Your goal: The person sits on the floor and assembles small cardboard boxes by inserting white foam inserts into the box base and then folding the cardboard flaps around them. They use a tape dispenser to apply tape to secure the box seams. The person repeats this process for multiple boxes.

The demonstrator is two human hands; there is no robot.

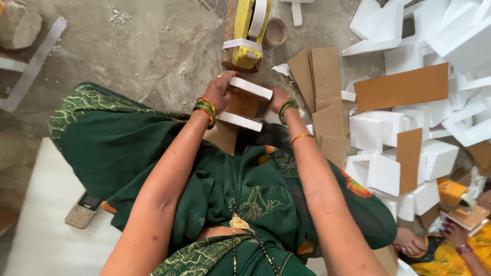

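Well to the left of the fingers, a small keypad phone (82,209) lies on a white sheet (46,225) spread on the floor. The left hand (221,91) clenches the left end of a foam-and-cardboard piece (245,104): two white foam slabs with a brown cardboard panel between them, held just above the green-draped lap. The right hand (279,99) grips its right end, though those fingers are mostly hidden behind the foam. The piece's long axis runs from upper left to lower right between the hands, and its broad top slab tilts up and away from the person. Just beyond the fingers, a yellow tape dispenser (245,36) rests on the floor. To their right, cut cardboard sheets (319,76) lie fanned out, and farther right white foam blocks (399,138) are piled. At the far right edge another person's hand (455,232) works. As I judge it, uneven pressure could let the cardboard slip out or snap a foam edge.
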